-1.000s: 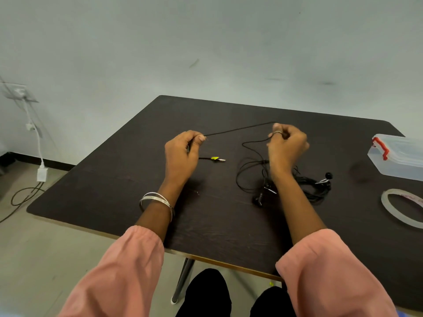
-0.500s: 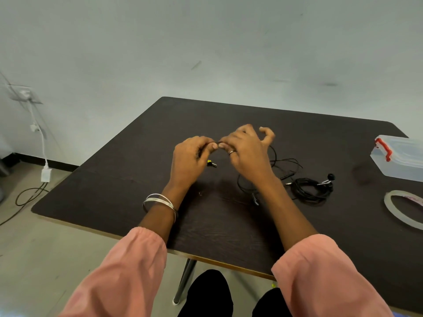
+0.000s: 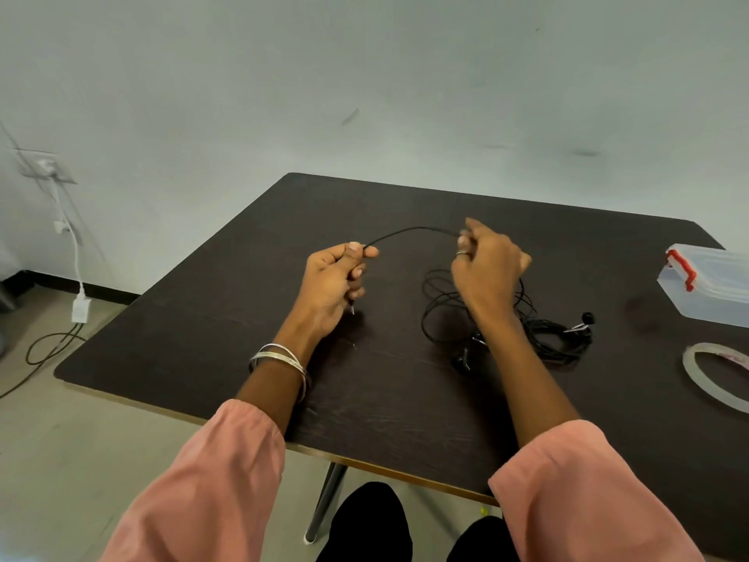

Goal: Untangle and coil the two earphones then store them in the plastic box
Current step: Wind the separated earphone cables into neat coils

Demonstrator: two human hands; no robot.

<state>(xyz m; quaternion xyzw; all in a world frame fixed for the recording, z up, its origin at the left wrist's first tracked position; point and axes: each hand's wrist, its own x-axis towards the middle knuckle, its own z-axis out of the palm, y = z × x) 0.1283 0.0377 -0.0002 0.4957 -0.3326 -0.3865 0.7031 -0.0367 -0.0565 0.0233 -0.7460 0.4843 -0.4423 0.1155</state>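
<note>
- We see a dark brown wood-grain table (image 3: 385, 399), matt, its grain faintly streaked.
- The thin black earphone cable (image 3: 409, 232) looks like smooth rubbery plastic.
- We see a translucent plastic box with red clips (image 3: 713, 285), lightly glossy.
- The silver metal bangles (image 3: 283, 358) shine.
- We see loose pink cloth sleeves (image 3: 210, 480), soft and matt.

The plastic box (image 3: 713, 285) and tape ring (image 3: 717, 379) are cut off at the right edge.
</note>
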